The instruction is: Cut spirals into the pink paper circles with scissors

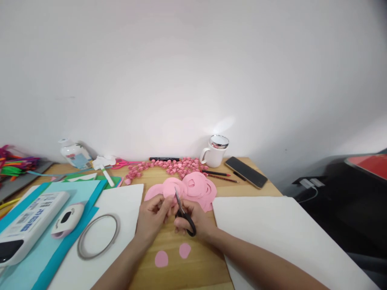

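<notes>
My right hand (192, 219) grips black-handled scissors (188, 220), their blades pointing up and slightly left. My left hand (156, 212) pinches a small pink paper piece (174, 207) beside the blades; the fingers hide much of it. Right behind both hands lies a pile of pink paper circles (196, 185), some with curved cuts in them. Nearer the front, two small pink discs (161, 259) (185, 250) rest on the wooden table (181, 276).
Many small pink rolled pieces (181, 164) lie along the wall, near a white mug (215, 152), pencils (222, 177) and a phone (246, 172). White sheets (272, 237) flank the hands. A tape ring (98, 237), correction-tape dispenser (68, 220) and white case (30, 229) are at left.
</notes>
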Tool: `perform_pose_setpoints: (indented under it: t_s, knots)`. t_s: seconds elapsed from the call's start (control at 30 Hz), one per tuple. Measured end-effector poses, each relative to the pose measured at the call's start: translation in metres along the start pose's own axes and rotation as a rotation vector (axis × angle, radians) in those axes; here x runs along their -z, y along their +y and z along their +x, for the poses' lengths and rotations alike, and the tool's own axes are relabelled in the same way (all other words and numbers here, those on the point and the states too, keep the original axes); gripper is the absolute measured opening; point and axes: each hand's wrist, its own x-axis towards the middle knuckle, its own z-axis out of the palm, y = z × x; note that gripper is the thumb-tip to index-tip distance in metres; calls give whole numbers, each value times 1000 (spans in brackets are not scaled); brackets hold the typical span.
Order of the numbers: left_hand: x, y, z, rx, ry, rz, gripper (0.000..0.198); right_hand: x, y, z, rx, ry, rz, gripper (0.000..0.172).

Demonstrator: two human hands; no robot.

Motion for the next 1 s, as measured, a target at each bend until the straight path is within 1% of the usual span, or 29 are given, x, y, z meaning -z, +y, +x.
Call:
perform_pose_setpoints:
  t_s: [0.1,0.27,0.37,0.53,0.67,0.83,1.0]
  knots:
    - [-1,5,0,19,-4,11,41,-1,-3,-1,-3,-32,-2,40]
    - [-1,10,0,31,-98,-22,39,0,-6,1,58,-24,17,47]
    - [-1,10,-1,26,-115,-35,38,0,-6,2,63,-31,29,50]
    - [0,7,1,32,-105,-50,37,0,-7,2,67,-9,20,51]
    - [2,3,3,22,-58,-57,36,-1,-7,2,72,9,-2,44]
    - [4,0,4,3,-20,-71,33,-1,-4,1,21,38,-52,39]
    - [5,-1,6,-9,21,-89,31,-1,-3,0,-28,30,-11,36]
